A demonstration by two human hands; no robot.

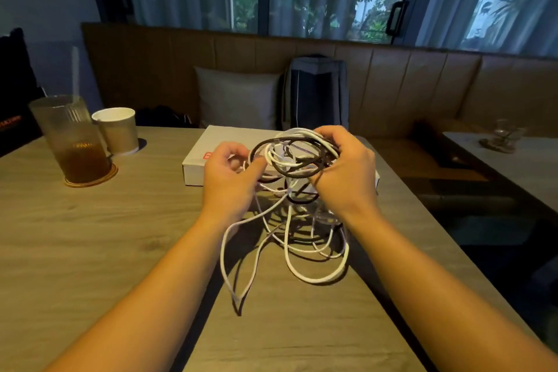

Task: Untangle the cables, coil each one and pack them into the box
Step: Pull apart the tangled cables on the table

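Both hands raised over a wooden table point(90, 235), sharing one tangle of cables point(294, 157). The left hand point(228, 178) has its fingers curled and pinches strands at the tangle's left edge; the right hand point(347, 172) wraps curled fingers round the tangle's right side, thumb on top. Between the two grips, a dark cable point(302, 174) and several white ones form overlapping rings. Below the grips, white loops point(317, 276) hang down and trail on the tabletop towards the person, the longest reaching out under the left forearm. Directly behind the grips lies the white box point(196, 160), flat and closed, its left end showing past the left hand. Well to the left of the grips stand a glass point(75, 142) of amber drink on a coaster and, just behind it, a paper cup point(119, 130); bare tabletop lies between them and the left hand. The table's right edge runs close beneath the right forearm, with a dark gap beyond it before a second table point(528, 166).
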